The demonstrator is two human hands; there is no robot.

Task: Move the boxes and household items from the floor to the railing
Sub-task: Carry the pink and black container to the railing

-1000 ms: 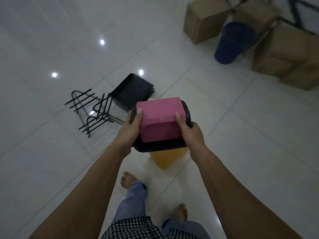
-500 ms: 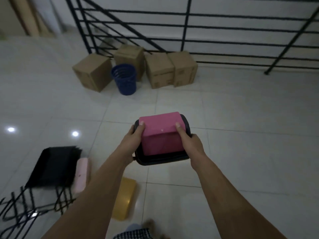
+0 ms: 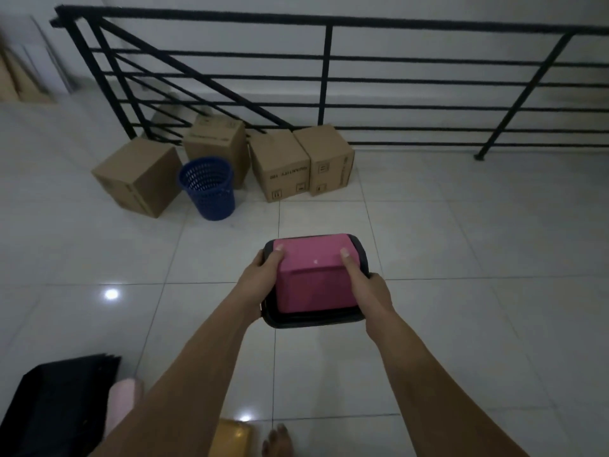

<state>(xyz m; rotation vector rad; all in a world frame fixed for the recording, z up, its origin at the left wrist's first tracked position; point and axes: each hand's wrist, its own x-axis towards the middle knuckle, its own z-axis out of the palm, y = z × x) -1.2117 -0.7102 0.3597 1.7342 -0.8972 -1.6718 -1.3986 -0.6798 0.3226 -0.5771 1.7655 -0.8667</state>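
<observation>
— What is the left hand (image 3: 263, 277) doing?
— It is gripping the left edge of the pink box (image 3: 313, 282), which is sitting in a dark tray (image 3: 313, 322).
— And the right hand (image 3: 369, 291)?
— It is clasping the right edge, thumb on top. Together they are holding box and tray above the tiled floor (image 3: 461, 258), well short of the railing (image 3: 326, 77).

Fingers of my left hand (image 3: 263, 278) under dark tray (image 3: 313, 321): hidden. Below-left of it, yellow item (image 3: 230, 438) cut by bottom edge, black item (image 3: 56, 407) by left edge.
</observation>
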